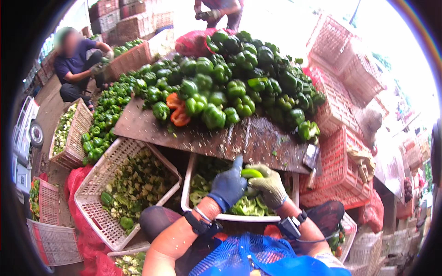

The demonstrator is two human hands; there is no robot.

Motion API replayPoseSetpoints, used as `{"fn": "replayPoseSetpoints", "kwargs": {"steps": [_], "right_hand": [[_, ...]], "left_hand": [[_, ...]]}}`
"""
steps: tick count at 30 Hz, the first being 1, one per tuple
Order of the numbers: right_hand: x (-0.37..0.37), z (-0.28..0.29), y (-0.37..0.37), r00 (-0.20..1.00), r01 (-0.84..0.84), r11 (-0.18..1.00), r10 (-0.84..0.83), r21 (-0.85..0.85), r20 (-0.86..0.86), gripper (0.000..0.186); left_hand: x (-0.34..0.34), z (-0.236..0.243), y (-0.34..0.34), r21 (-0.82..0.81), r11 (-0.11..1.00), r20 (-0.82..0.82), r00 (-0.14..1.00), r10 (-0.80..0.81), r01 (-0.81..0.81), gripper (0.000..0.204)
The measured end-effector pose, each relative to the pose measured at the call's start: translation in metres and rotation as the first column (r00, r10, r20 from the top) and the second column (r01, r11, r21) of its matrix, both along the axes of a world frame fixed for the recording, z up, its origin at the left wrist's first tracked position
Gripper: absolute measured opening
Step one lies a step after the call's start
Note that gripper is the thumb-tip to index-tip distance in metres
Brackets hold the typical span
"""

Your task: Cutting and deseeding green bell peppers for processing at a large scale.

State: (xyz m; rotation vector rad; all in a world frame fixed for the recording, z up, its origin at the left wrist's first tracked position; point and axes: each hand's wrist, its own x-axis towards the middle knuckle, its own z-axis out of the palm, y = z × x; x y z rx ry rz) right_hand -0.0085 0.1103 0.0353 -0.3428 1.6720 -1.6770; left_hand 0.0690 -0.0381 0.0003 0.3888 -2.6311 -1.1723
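Note:
My right hand point(268, 185), in a pale knitted glove, is closed round a green bell pepper piece point(252, 173), above a white crate point(185, 202) of cut green pieces between my knees. Beside it my left hand point(229, 185), in a blue glove, is curled with one finger pointing up; it meets the pepper's edge, and what lies inside its grip is hidden. Just beyond, a wooden board point(193, 141) bears a large heap of green bell peppers point(214, 116). Two orange-red pepper pieces point(180, 117) lie at the heap's front.
A cleaver point(311, 156) lies at the board's right corner. To the left stands a crate of pepper scraps point(108, 232); red crates point(338, 172) are stacked at right. A person point(76, 64) squats at far left, and another person point(221, 9) is behind the heap.

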Motion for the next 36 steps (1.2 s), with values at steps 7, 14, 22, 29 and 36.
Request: {"fn": "replayPoseSetpoints", "kwargs": {"steps": [7, 14, 22, 29, 36], "right_hand": [[-0.001, 0.004, 0.001, 0.999, -0.042, 0.995, 0.043, 0.086, -0.011, 0.046], [-0.013, -0.009, 0.008, 0.929, 0.029, 0.922, 0.118, -0.385, 0.351, 0.047], [-0.211, -0.036, 0.062, 0.516, 0.637, 0.738, -0.195, 0.221, -0.834, 0.061], [-0.247, -0.068, 0.056, 0.572, 0.726, 0.459, 0.009, 0.511, -0.820, 0.042], [-0.120, -0.053, 0.023, 0.239, 0.134, 0.958, 0.218, 0.255, -0.946, 0.023]], "left_hand": [[0.009, 0.006, -0.012, -0.077, 0.996, -0.109, 0.993, -0.053, 0.044, 0.049], [0.017, 0.044, -0.021, 0.774, 0.630, -0.067, 0.979, 0.194, -0.072, 0.035], [0.059, 0.010, -0.147, -0.226, 0.724, -0.324, 0.751, 0.575, -0.652, 0.046], [-0.018, -0.017, -0.076, 0.504, 0.806, -0.039, 0.924, 0.379, -0.310, 0.041], [-0.053, -0.008, -0.028, 0.941, 0.296, 0.148, 0.986, 0.078, -0.164, 0.059]]}}
